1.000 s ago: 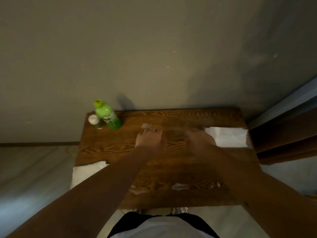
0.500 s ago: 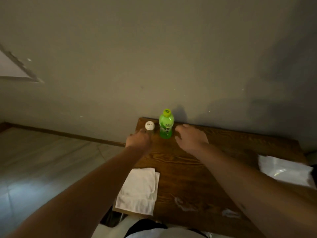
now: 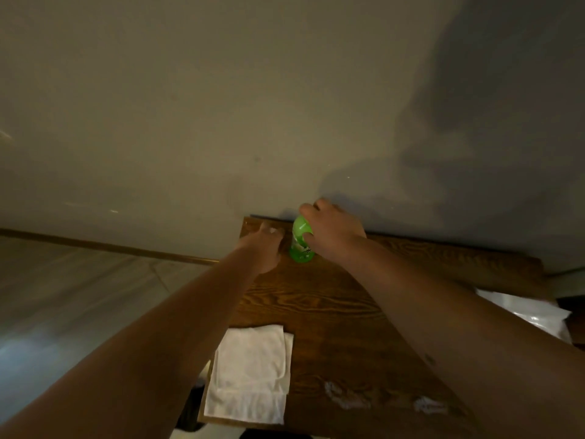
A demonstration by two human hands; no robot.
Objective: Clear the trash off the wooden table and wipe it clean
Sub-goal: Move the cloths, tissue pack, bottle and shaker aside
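The right hand (image 3: pixel 335 231) is curled round the upper part of the bottle (image 3: pixel 301 243), which stands upright at the far left end of the surface (image 3: pixel 332 308), near the wall (image 3: pixel 221 106). The left hand (image 3: pixel 266 245) is placed just left of the bottle, at the far corner; a small pale item is glimpsed at its fingertips, but whether it is gripped cannot be told. A folded white cloth (image 3: pixel 250 372) lies on the near left edge. Pale smears (image 3: pixel 348 397) are seen on the near edge. White plastic (image 3: pixel 525 312) lies at the right end.
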